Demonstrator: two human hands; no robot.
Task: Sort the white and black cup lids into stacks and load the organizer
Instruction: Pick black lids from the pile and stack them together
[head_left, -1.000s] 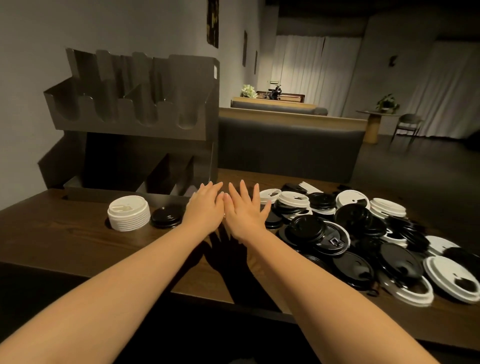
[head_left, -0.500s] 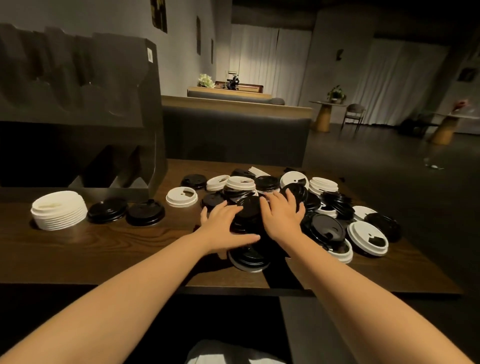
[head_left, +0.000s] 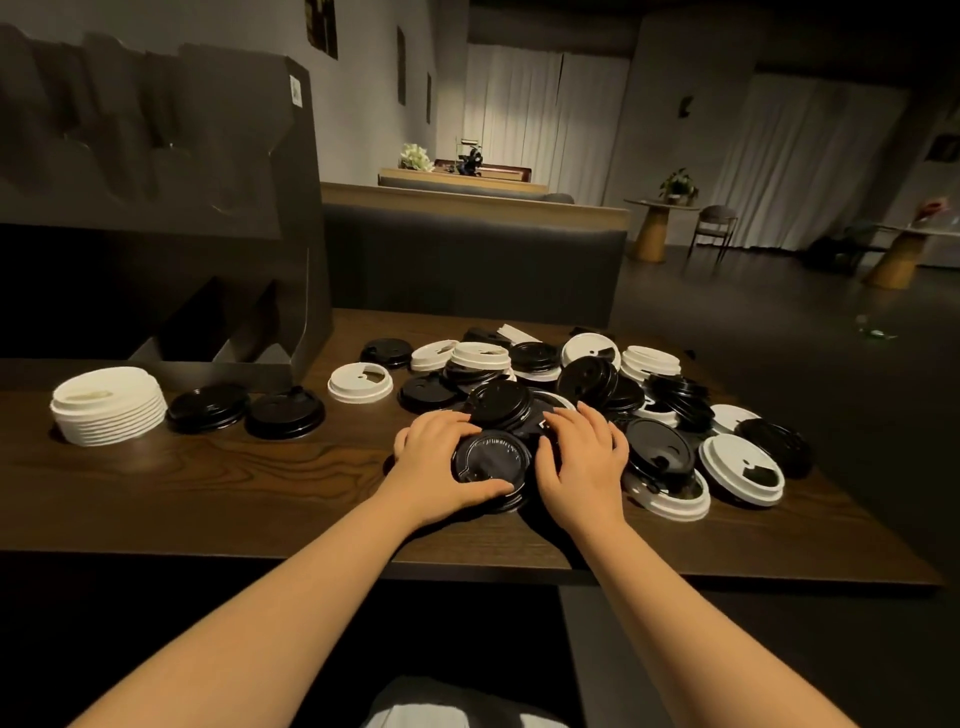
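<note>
Dark wood-grain tabletop (head_left: 218, 483) carries all items. Tall dark grey compartmented organizer (head_left: 171, 208) stands at the far left corner. Mixed heap of black and white plastic cup lids (head_left: 649, 395) occupies the right half. Stack of white lids (head_left: 109, 405) sits near the left edge, two black lids (head_left: 247, 410) just beside it. Left hand (head_left: 441, 467) grasps a round black lid (head_left: 491, 462), thumb and fingers curled around its rim, at the heap's near side. Right hand (head_left: 582, 462), fingers bent, rests on the heap; whether it grips anything cannot be determined.
</note>
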